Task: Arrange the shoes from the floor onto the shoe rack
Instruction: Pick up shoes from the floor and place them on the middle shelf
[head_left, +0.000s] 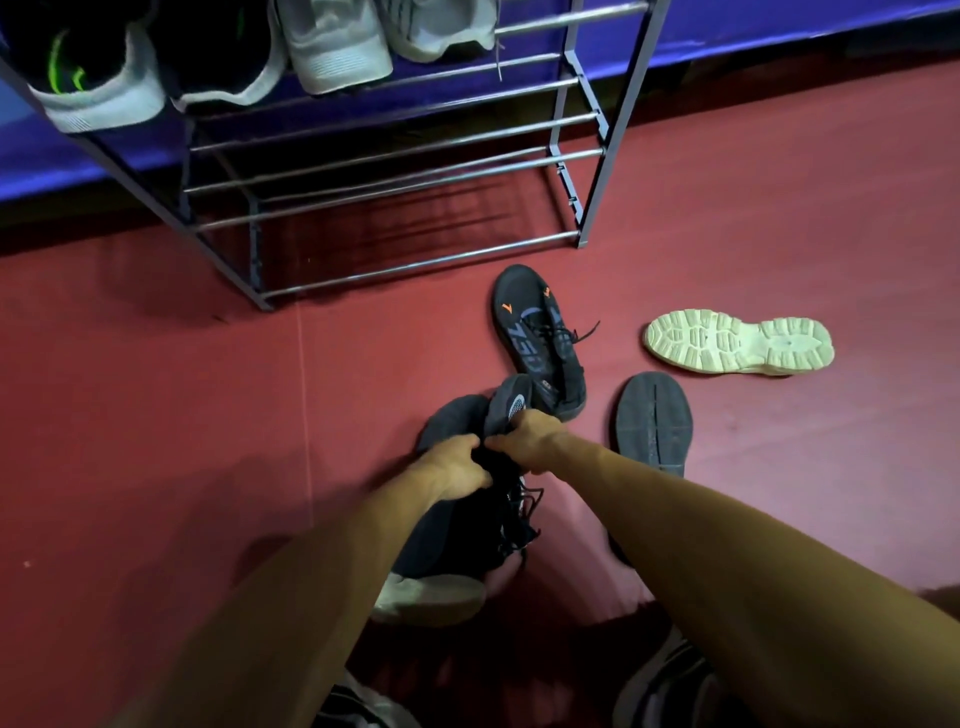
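A black shoe with a pale sole lies on the red floor right in front of me. My left hand grips its collar at the laces. My right hand pinches its tongue, pulled upward. Beyond it a black sneaker with orange marks lies on its side. A dark shoe is turned sole up to the right. A white shoe lies sole up farther right. The metal shoe rack stands ahead, with several shoes on its top shelf: black with green and grey ones.
The rack's lower shelves of metal bars hold nothing. A blue wall runs behind the rack. Open red floor spreads to the left. More shoes show partly at the bottom edge near my arms.
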